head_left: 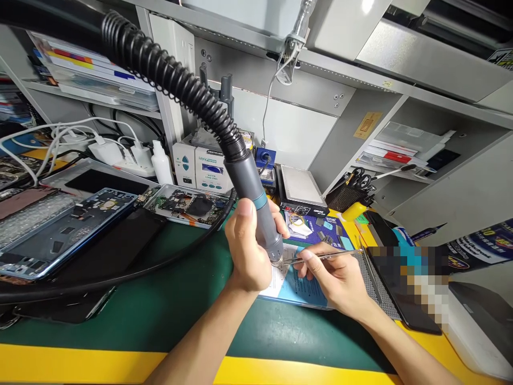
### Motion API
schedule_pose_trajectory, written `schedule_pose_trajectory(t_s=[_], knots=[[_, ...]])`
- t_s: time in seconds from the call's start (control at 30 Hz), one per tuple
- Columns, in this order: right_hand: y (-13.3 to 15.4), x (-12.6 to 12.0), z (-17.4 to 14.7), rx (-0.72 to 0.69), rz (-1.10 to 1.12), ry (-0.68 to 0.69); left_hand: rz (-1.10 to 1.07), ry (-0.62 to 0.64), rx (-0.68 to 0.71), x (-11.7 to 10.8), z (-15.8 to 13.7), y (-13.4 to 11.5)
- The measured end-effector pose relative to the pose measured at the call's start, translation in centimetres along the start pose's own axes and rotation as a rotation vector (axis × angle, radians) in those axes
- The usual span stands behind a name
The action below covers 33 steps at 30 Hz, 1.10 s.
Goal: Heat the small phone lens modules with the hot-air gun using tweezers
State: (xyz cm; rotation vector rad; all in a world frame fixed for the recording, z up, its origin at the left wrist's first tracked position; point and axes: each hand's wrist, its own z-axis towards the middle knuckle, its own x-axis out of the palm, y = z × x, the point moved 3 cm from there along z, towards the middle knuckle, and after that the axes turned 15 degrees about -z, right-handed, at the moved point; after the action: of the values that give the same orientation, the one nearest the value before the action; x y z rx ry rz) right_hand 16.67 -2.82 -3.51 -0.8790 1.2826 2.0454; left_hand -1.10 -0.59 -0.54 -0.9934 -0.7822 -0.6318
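My left hand (249, 248) is wrapped round the grey handle of a hot air gun (246, 182), whose nozzle points down. A black spring-wrapped hose (176, 80) runs from its top to the upper left. In my right hand (336, 278) a pair of tweezers (332, 255) is pinched, tips reaching left to just under the nozzle. Below both hands lies a blue and white printed box or booklet (310, 291) on the green mat (192, 315). Whatever the tweezer tips touch is hidden by the nozzle and too small to make out.
Opened phone parts (80, 230) and a tray of circuit boards (188, 206) lie left. Behind stand a white bottle (162, 166) and a control unit (206, 168). A flat heating plate (303, 187) is at the back. A black phone (401, 289) lies right. A black cable crosses the mat.
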Motion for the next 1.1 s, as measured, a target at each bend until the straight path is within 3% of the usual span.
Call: schedule_pose_trajectory(t_s=[1.1], knots=[[0.07,0.05,-0.12,0.014,0.007,0.012,-0.029,-0.027,-0.014,0.11,0.05,0.04]])
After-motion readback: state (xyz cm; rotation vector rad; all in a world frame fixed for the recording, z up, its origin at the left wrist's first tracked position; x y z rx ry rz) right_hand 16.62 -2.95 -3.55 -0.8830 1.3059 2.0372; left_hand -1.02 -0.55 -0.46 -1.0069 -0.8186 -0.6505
